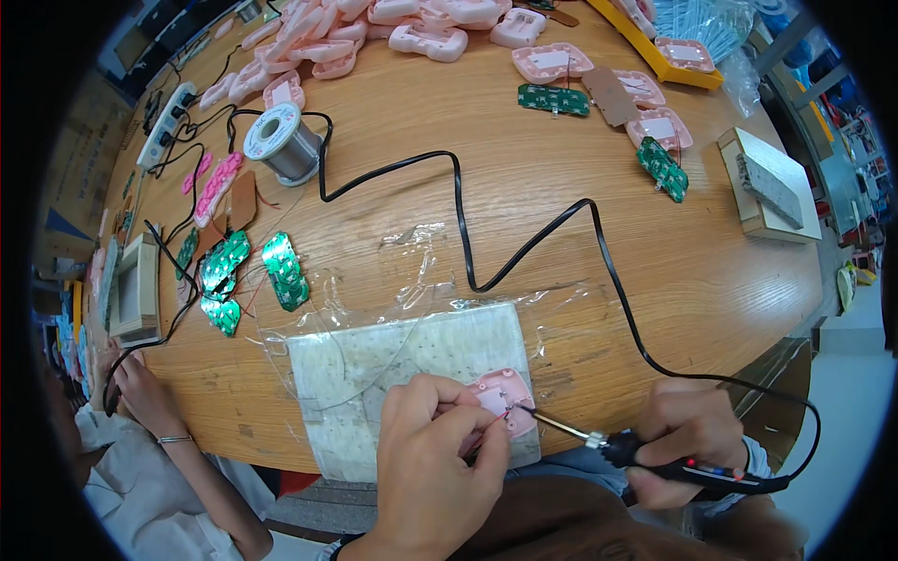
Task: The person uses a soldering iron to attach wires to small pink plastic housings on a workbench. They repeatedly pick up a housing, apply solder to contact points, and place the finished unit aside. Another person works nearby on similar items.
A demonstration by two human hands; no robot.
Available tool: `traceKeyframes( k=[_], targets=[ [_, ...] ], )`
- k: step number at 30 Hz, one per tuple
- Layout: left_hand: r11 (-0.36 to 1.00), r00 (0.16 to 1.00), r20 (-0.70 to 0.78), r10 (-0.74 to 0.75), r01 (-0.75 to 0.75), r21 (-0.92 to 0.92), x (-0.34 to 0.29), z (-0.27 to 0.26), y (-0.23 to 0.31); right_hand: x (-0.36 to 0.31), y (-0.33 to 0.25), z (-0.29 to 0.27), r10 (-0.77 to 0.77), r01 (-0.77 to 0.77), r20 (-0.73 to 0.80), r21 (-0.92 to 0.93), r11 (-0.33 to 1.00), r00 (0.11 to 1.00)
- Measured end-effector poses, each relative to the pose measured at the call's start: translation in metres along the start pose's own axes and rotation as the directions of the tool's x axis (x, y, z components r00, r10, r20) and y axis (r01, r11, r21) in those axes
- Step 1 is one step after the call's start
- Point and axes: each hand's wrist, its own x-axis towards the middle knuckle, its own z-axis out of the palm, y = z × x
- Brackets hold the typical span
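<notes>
My right hand grips a black soldering iron, its metal tip reaching into a pink plastic shell. The shell lies with its hollow side up on a worn pale mat, near the right edge. Over the shell's left side, my left hand is pinched closed. A thin red wire shows at its fingertips, close to the iron's tip. The left palm and folded fingers hide part of the shell and whatever else may be in them.
The iron's black cord winds across the table past a solder spool. Green circuit boards lie left, more at the upper right. Pink shells are heaped at the back. A co-worker's arm rests at left; a pale block sits right.
</notes>
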Motion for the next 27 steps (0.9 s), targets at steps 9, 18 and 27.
traceKeyframes(
  k=[9,18,27],
  targets=[
    [0.999,0.999,0.027,-0.045,0.045,-0.007,0.000,0.001,0.000,-0.005,0.003,0.000,0.013,-0.009,-0.068,0.052,0.999,0.998],
    [1.000,0.999,0.027,-0.025,0.025,-0.016,0.001,0.001,-0.002,-0.007,0.005,0.003,0.015,-0.006,-0.126,0.078,0.997,0.992],
    [0.998,0.999,0.016,-0.044,0.044,-0.038,-0.002,-0.003,0.006,-0.010,0.007,0.001,0.009,0.004,-0.150,0.086,0.996,0.989]
  ],
)
